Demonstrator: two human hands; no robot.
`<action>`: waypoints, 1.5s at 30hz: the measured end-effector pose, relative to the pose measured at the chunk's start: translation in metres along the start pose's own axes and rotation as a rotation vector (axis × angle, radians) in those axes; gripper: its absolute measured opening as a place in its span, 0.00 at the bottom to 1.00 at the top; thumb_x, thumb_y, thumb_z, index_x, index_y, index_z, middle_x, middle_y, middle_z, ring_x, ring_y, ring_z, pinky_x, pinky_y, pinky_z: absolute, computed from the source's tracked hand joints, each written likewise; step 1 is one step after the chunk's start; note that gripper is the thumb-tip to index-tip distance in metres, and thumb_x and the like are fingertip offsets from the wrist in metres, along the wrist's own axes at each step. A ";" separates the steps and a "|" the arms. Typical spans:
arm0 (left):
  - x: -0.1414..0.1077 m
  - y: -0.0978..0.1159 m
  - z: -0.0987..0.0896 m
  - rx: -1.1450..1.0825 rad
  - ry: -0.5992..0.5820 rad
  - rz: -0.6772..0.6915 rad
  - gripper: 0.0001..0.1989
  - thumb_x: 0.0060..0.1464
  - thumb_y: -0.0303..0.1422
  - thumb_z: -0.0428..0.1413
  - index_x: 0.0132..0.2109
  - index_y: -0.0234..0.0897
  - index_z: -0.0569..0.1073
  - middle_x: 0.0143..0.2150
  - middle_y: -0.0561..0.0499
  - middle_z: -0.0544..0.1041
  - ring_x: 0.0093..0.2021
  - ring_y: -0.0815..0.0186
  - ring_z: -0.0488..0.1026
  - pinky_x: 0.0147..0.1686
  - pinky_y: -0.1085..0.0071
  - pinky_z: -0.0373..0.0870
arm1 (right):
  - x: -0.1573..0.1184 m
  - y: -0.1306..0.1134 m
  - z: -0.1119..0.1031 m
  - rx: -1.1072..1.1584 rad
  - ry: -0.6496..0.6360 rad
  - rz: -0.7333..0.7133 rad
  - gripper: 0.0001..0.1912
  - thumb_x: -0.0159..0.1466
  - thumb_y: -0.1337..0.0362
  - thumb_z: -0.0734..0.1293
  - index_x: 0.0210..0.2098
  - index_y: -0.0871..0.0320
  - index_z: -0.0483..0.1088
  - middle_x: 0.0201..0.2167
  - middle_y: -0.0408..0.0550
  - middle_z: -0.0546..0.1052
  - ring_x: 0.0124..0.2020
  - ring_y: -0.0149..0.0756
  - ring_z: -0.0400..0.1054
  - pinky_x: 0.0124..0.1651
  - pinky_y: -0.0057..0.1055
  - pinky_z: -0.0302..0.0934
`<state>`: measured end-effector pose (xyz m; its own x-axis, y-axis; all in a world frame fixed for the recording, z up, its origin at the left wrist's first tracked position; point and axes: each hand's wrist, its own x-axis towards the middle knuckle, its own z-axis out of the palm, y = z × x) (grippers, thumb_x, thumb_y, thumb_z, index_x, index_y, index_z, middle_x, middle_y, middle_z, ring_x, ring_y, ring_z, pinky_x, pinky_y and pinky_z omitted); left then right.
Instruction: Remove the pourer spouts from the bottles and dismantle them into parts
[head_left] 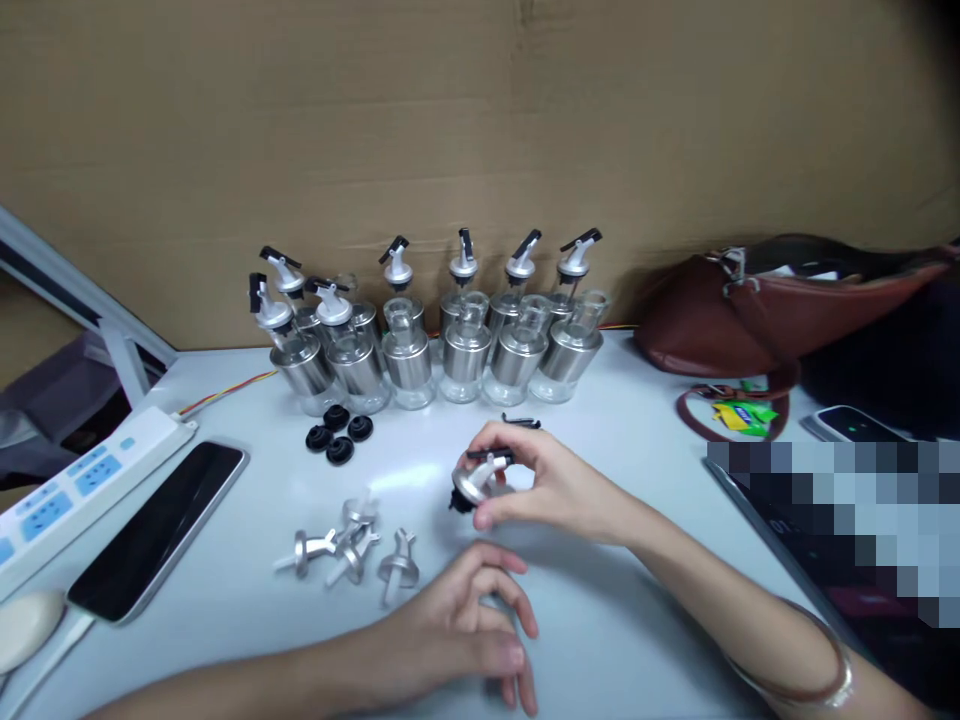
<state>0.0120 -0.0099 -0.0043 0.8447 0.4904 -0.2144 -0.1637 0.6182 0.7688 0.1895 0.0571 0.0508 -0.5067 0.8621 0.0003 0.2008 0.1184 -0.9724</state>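
My right hand (536, 480) grips a silver pourer spout (474, 482) with a black flip lever and a black stopper beneath, held above the table between thumb and fingers. Below and to its left, my left hand (480, 615) is held with fingers apart and slightly curled, holding nothing. Several silver pourer tops (397, 570) with pale tubes lie left of my hands. Farther back sits a cluster of black rubber stoppers (340, 450). Just behind my right hand lie black levers (521, 421), partly hidden. Glass bottles with steel sleeves (407, 360) stand in rows behind, several topped with pourers.
A white power strip (97, 480) and a black phone (161, 530) lie at the left. To the right are a brown leather bag (705, 315), a green and yellow packet (745, 417) and a dark, partly blurred-out device (810, 560). A cardboard wall (465, 120) closes the back.
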 end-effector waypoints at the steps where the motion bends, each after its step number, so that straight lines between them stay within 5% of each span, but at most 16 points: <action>1: 0.002 -0.002 -0.003 -0.015 0.015 0.031 0.28 0.48 0.43 0.64 0.49 0.40 0.59 0.42 0.52 0.66 0.29 0.72 0.74 0.30 0.73 0.64 | -0.001 0.003 0.000 -0.040 -0.043 -0.030 0.20 0.49 0.60 0.77 0.36 0.58 0.69 0.36 0.43 0.72 0.36 0.33 0.64 0.39 0.31 0.58; 7: 0.004 0.003 -0.005 -0.121 0.170 0.152 0.27 0.47 0.49 0.62 0.45 0.36 0.62 0.34 0.54 0.68 0.27 0.73 0.70 0.31 0.72 0.61 | -0.008 0.012 0.001 -0.057 -0.178 0.048 0.20 0.49 0.62 0.77 0.40 0.58 0.71 0.34 0.43 0.72 0.37 0.34 0.65 0.41 0.32 0.58; 14: 0.005 0.006 -0.009 -0.158 0.241 0.113 0.29 0.48 0.51 0.61 0.50 0.37 0.64 0.29 0.55 0.67 0.26 0.71 0.66 0.28 0.73 0.60 | -0.015 0.014 0.003 -0.036 -0.124 0.080 0.25 0.52 0.63 0.76 0.47 0.55 0.68 0.35 0.43 0.72 0.38 0.35 0.66 0.44 0.32 0.60; 17: 0.002 0.005 -0.017 -0.041 0.267 0.130 0.25 0.49 0.54 0.58 0.41 0.36 0.66 0.25 0.57 0.64 0.22 0.74 0.61 0.25 0.74 0.55 | -0.016 0.013 0.012 0.007 -0.138 0.086 0.23 0.56 0.61 0.73 0.50 0.55 0.68 0.38 0.45 0.74 0.40 0.36 0.67 0.47 0.35 0.61; 22: -0.002 0.007 -0.020 0.128 0.321 0.141 0.26 0.49 0.57 0.55 0.31 0.36 0.62 0.21 0.59 0.61 0.21 0.74 0.56 0.24 0.73 0.50 | -0.018 0.014 0.023 -0.174 -0.084 -0.069 0.28 0.62 0.57 0.68 0.59 0.56 0.62 0.47 0.52 0.70 0.47 0.39 0.66 0.52 0.40 0.61; 27: -0.006 0.016 -0.013 0.229 0.344 0.123 0.28 0.47 0.59 0.55 0.26 0.37 0.60 0.18 0.61 0.55 0.20 0.74 0.49 0.22 0.73 0.46 | -0.021 0.016 0.025 -0.322 -0.053 -0.185 0.30 0.62 0.52 0.66 0.57 0.64 0.65 0.39 0.53 0.69 0.40 0.40 0.66 0.44 0.39 0.64; 33: -0.005 0.022 -0.008 0.202 0.369 0.153 0.23 0.42 0.50 0.64 0.29 0.36 0.65 0.24 0.58 0.60 0.25 0.72 0.56 0.27 0.74 0.55 | -0.021 0.014 0.025 -0.208 0.016 -0.261 0.19 0.64 0.56 0.64 0.48 0.62 0.69 0.29 0.45 0.69 0.29 0.32 0.64 0.33 0.30 0.63; 38: -0.001 0.016 -0.010 0.020 0.360 0.160 0.21 0.45 0.38 0.66 0.34 0.39 0.60 0.36 0.56 0.66 0.29 0.74 0.63 0.27 0.78 0.60 | -0.020 0.015 0.027 -0.265 0.092 -0.212 0.14 0.61 0.56 0.68 0.41 0.58 0.69 0.31 0.46 0.74 0.28 0.30 0.65 0.31 0.27 0.63; 45: 0.000 0.016 -0.011 -0.021 0.241 0.157 0.26 0.45 0.43 0.66 0.45 0.41 0.61 0.37 0.55 0.67 0.24 0.78 0.64 0.23 0.79 0.61 | -0.022 0.017 0.028 -0.358 0.028 -0.339 0.19 0.63 0.58 0.65 0.51 0.61 0.64 0.38 0.51 0.76 0.32 0.33 0.69 0.35 0.30 0.65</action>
<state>0.0033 0.0068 0.0014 0.6630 0.7115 -0.2328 -0.2957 0.5346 0.7917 0.1805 0.0266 0.0276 -0.5716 0.7581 0.3140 0.3064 0.5522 -0.7753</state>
